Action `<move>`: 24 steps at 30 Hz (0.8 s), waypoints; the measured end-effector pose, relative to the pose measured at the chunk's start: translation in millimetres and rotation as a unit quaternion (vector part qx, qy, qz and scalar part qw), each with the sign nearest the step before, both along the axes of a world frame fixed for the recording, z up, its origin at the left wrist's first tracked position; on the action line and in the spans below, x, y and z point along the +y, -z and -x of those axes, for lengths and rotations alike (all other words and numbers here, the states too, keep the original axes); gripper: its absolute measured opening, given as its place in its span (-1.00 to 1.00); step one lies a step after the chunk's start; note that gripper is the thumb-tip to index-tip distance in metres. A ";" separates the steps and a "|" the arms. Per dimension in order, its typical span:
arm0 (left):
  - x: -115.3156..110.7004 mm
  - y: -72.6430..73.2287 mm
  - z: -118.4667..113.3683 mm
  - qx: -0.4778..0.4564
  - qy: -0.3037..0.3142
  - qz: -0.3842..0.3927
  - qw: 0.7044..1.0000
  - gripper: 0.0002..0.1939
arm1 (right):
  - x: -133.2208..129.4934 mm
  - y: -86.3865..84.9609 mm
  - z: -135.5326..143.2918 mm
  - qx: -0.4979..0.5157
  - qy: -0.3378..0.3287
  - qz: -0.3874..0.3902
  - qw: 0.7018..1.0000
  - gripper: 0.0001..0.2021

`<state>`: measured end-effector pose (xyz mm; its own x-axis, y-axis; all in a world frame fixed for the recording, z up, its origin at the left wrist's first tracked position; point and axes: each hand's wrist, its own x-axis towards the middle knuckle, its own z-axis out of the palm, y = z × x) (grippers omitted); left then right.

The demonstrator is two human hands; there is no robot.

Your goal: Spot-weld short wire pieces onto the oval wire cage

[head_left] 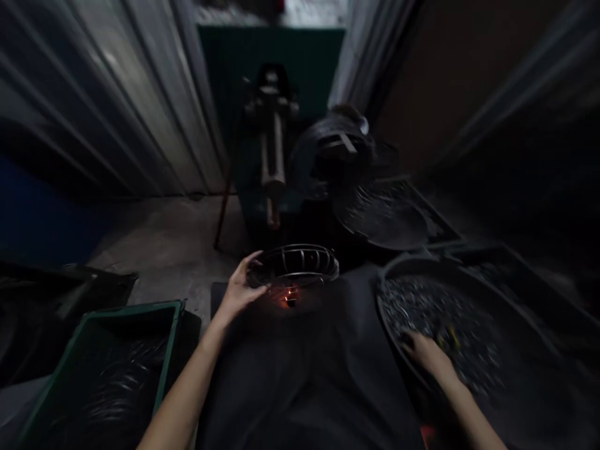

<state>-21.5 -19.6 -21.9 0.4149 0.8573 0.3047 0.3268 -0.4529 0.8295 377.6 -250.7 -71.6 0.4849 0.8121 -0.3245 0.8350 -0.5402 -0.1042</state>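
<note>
Gripping the near-left rim of a round wire guard [295,265], the left hand [241,290] sits just below the middle of the head view, its fingers curled over the outer ring and its thumb on the near side, so this grip is closed on the guard. The guard lies flat at the far edge of a dark cloth [300,369], and a small orange glow [287,300] shows just beneath its near rim.

At about four o'clock, the right hand [424,353] lies inside a wide dark basin [389,275], resting on a heap of small grey metal pieces [435,312]. Its fingers are bent down into the pieces; whether this grip is closed on any of them I cannot tell, since the picture is dim and blurred there.

At twelve o'clock, beyond the guard, stands a dark machine [272,144] with an upright shaft. Just to its right, at one o'clock, is a coil of dark wire [328,150], and below that a second shallow pan [384,215] of metal parts. At eight o'clock a green crate [173,325] holds stacked wire rings [112,387]. Corrugated sheet walls [117,94] close in the far left.
</note>
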 end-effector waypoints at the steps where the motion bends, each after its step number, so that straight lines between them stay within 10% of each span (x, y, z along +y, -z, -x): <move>1: -7.3 1.9 -0.9 0.004 0.007 0.020 1.000 -0.29 | -1.6 0.4 5.8 0.004 0.019 0.001 1.000 -0.85; 9: -26.4 40.8 -8.1 -0.039 -0.009 0.037 0.999 -0.20 | -12.5 -3.3 -4.3 -0.015 0.127 -0.136 0.982 -0.88; 16: -42.8 35.7 -14.3 -0.031 0.009 -0.046 0.998 -0.39 | 5.5 -25.6 56.6 0.199 0.129 -0.379 0.895 -0.68; 21: -42.9 17.3 -26.1 -0.054 -0.032 -0.103 0.993 -0.48 | 25.2 -21.3 110.4 0.271 0.036 -0.345 0.898 -0.59; 24: -41.8 6.1 -31.2 0.004 -0.019 -0.125 0.992 -0.58 | 33.0 -46.9 121.4 0.355 0.065 -0.335 0.870 -0.65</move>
<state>9.7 -61.4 -28.1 0.3869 0.7704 0.5068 0.3547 -0.6316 0.6894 256.2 -217.6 -24.6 0.4570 0.8878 -0.0549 0.3678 -0.2448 -0.8971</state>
